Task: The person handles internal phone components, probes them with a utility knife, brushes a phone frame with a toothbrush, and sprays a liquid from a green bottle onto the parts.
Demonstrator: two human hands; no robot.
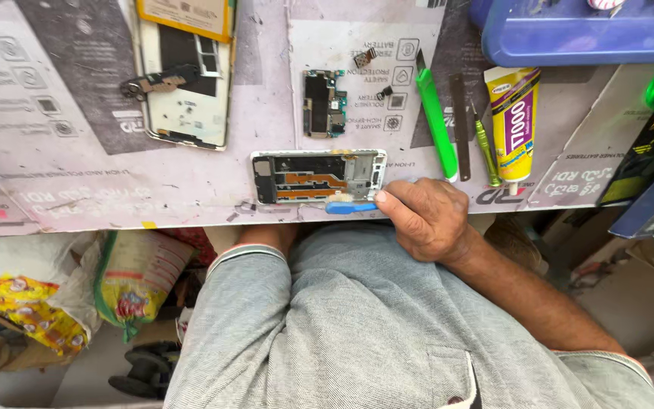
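Observation:
An opened phone frame (318, 176), white-edged with orange flex cables inside, lies at the near edge of the workbench (77, 189). My right hand (424, 218) rests at the bench edge just right of it, fingers closed on a blue plastic pry tool (350, 206) whose tip lies along the frame's near side. My left hand is out of sight; only a grey sleeve (244, 261) shows below the bench edge. A bare circuit board (323, 103) lies behind the frame.
A phone back shell (187, 91) with loose parts lies at the back left. A green pry tool (436, 121), a dark metal strip (460, 125), a green screwdriver (486, 150) and a yellow glue tube (514, 121) lie right. A blue tray (584, 30) sits far right. Bags (62, 291) lie below.

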